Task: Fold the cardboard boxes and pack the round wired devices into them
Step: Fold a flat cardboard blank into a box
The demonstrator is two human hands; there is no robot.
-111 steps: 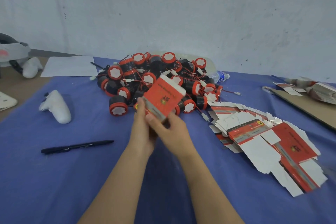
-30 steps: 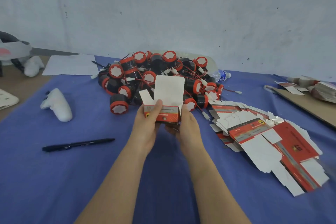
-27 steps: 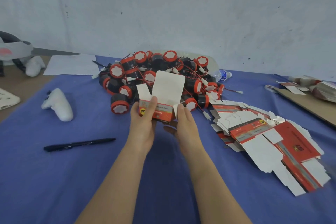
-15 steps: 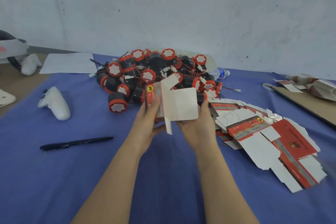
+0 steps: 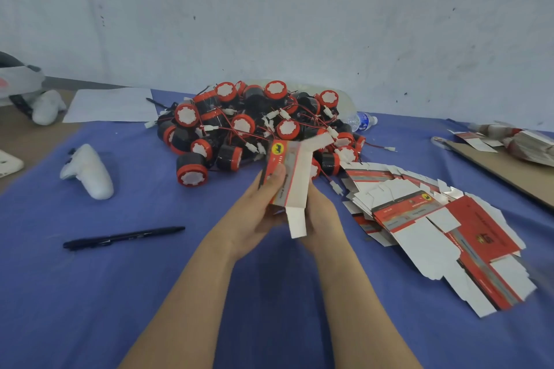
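Note:
A red and white cardboard box (image 5: 289, 174), partly folded, is held up in both hands above the blue cloth. My left hand (image 5: 257, 213) grips its left side, thumb on the red face. My right hand (image 5: 322, 219) holds it from behind on the right, mostly hidden by the box. White flaps stick out at its top right and bottom. Behind it lies a pile of round black and red devices (image 5: 248, 126) with red wires and white plugs. To the right lies a stack of flat unfolded boxes (image 5: 434, 219).
A black pen (image 5: 123, 237) and a white controller (image 5: 88, 171) lie on the blue cloth (image 5: 120, 293) to the left. A white sheet (image 5: 111, 105) and a headset (image 5: 18, 81) sit far left. A water bottle (image 5: 361, 121) and a brown board (image 5: 503, 171) are on the right.
The box has been turned in my hands: its broad white flap faced me half a second ago, now its narrow printed side faces me and a small flap hangs down. Both hands sit slightly lower.

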